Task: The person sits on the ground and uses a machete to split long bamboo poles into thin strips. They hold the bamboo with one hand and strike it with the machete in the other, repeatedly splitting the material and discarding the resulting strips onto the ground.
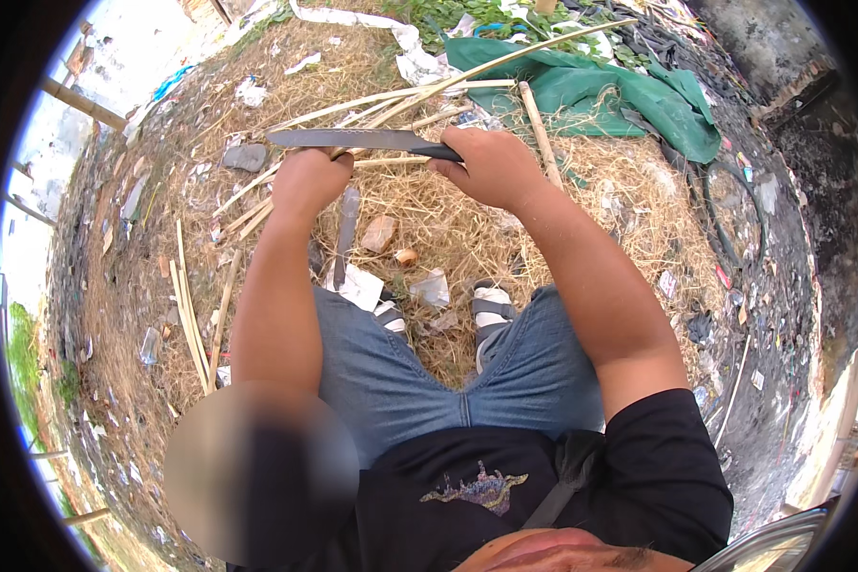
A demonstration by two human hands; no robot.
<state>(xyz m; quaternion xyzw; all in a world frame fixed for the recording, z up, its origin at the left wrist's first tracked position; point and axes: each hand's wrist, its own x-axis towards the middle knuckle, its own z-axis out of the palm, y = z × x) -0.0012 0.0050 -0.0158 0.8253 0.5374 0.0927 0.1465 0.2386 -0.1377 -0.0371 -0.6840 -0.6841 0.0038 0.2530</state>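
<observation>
Fingers grip knife; left hand on bamboo strip.

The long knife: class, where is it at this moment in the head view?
The long knife lies crosswise in the upper middle, its dark handle in the right hand, its blade reaching left above the left hand, over straw-covered ground.

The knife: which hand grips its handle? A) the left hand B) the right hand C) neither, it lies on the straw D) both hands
B: the right hand is closed around the dark handle of the knife, whose blade runs leftward to the left hand, which holds a thin bamboo strip under the blade.
</observation>
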